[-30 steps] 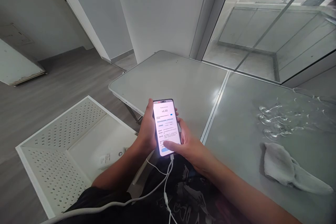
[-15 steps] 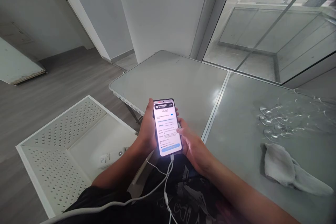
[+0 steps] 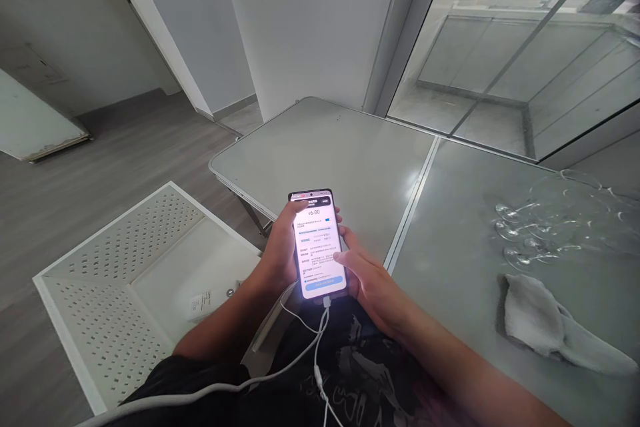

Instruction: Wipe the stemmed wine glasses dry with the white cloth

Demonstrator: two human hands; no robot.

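Note:
A smartphone (image 3: 319, 240) with a lit white screen is held upright above my lap, between both hands. My left hand (image 3: 284, 243) grips its left edge, with the thumb lying over the top left of the screen. My right hand (image 3: 367, 270) is wrapped round the right edge, its thumb at the lower right of the screen. Some fingertips show past the right edge; the rest are hidden behind the phone. A white cable (image 3: 320, 340) is plugged into the phone's bottom end and runs down across my dark clothes.
A folding table (image 3: 320, 140) stands ahead and to the right. On it lie several clear wine glasses (image 3: 525, 233) and a grey cloth (image 3: 535, 313). At the left is a white perforated basket (image 3: 120, 280) holding a small labelled packet (image 3: 203, 305). Behind the table is a glass partition (image 3: 480, 53).
My left thumb has moved from the phone's left edge onto the top of its screen. The right thumb has shifted slightly. The phone stays nearly in place.

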